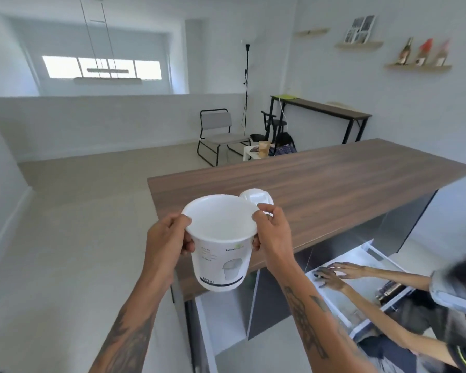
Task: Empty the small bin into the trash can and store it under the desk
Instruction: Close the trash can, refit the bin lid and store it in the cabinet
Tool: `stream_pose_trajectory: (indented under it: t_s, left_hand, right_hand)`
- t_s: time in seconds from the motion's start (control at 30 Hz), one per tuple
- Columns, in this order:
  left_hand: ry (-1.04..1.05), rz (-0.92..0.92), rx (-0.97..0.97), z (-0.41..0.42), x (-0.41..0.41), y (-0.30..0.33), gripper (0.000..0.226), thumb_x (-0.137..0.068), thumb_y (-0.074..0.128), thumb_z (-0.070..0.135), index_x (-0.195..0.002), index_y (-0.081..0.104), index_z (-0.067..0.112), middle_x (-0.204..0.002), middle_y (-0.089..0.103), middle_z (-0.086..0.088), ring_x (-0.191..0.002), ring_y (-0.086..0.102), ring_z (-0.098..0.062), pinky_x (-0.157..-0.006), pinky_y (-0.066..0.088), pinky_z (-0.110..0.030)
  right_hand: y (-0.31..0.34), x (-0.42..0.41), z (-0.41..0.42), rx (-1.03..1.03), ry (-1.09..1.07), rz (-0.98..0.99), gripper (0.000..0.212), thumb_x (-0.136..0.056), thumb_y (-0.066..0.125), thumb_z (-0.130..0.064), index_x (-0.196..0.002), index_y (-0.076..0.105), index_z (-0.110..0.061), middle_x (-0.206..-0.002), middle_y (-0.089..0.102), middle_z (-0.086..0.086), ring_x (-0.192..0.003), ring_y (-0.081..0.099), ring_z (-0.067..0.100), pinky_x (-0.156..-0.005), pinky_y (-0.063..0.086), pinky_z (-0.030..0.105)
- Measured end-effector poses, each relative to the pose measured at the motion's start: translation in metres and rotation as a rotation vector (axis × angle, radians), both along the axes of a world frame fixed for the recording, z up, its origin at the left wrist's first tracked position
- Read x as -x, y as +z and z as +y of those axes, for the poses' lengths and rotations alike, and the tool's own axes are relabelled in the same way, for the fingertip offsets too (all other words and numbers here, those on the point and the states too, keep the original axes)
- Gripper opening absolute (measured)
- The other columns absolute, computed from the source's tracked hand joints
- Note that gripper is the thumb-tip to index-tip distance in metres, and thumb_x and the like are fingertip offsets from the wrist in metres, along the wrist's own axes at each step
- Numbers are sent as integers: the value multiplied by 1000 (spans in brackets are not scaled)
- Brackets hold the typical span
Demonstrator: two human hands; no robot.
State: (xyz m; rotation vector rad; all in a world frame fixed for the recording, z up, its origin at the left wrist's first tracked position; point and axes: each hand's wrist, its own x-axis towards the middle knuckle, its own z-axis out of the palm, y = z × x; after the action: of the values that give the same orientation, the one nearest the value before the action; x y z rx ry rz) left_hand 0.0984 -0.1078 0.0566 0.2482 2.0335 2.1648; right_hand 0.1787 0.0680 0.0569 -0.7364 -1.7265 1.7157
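Note:
I hold a small white bin [221, 254] upright in front of me, above the near corner of the wooden desk [320, 189]. Its inside looks empty, and a printed label faces me. My left hand [167, 238] grips the bin's left rim and side. My right hand [272, 232] grips the right rim. The bin's white lid [256, 196] shows behind the rim, by my right fingers. Below the desk an open white compartment [221, 319] shows. No trash can is clearly in view.
A second person [420, 305] crouches at the lower right, with both hands in an open white drawer [355, 281] under the desk. Farther back stand a grey chair [221, 133], a floor lamp [246, 87] and a narrow side table [323, 109]. Open floor lies to the left.

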Motion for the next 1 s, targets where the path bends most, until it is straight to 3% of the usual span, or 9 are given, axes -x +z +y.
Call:
stream_pose_trajectory:
  t_s: [0.17,0.5,0.6,0.7,0.83,0.9,0.93,1.0]
  left_hand:
    - [-1,-46,29,66,-12,-20,16,-91,58,12,-89,73,7,-49,53,1,-41,52,-14,-54,43,-31]
    - [125,-95,3,94,62,-62,17,-97,56,13,-99,71,6,-48,51,1,-42,52,-14,-53,40,-30]
    - [163,-91,-47,99,84,-65,16,-97,57,14,-101,72,10,-49,51,1,-42,51,-16,-54,41,-30]
    - [145,-93,-25,100,103,-67,18,-98,57,15,-106,72,15,-52,52,-1,-45,52,-18,-55,42,-32]
    - [142,-48,96,95,115,-67,18,-98,61,30,-114,69,28,-57,58,1,-48,54,-16,-51,49,-26]
    - [265,8,202,91,123,-63,26,-94,64,46,-118,64,36,-68,66,3,-56,60,-15,-58,56,-27]
    - [325,39,263,89,127,-60,33,-91,65,52,-121,62,39,-79,69,1,-65,64,-18,-68,58,-32]
    - [401,101,350,89,132,-53,38,-92,66,54,-126,61,40,-92,69,-3,-86,67,-21,-81,56,-34]
  right_hand:
    - [-23,-2,73,-16,51,-45,28,-87,53,-19,-114,57,-18,-68,57,5,-39,47,12,-41,44,26]
    - [-58,86,112,50,258,-74,25,-92,53,-22,-117,54,-25,-66,57,1,-39,48,11,-44,47,25]
    - [-56,115,119,33,302,-58,23,-92,54,-20,-115,54,-25,-61,57,-4,-39,48,13,-43,46,26]
    - [-54,134,127,11,336,-75,19,-93,56,-20,-112,56,-26,-71,56,7,-40,49,15,-44,47,27]
    - [-55,150,158,-44,428,-116,18,-94,57,-40,-106,64,-28,-61,58,6,-41,55,17,-45,48,25]
    - [-57,162,189,-178,336,-150,26,-90,58,-49,-105,67,-30,-68,65,-2,-52,63,11,-60,53,29]
    - [-59,169,207,-301,281,-187,32,-87,62,-52,-111,66,-31,-81,68,-3,-65,66,9,-71,55,33]
    - [-67,185,242,-597,330,-380,62,-78,70,-58,-132,53,-34,-119,60,0,-110,58,17,-97,48,40]
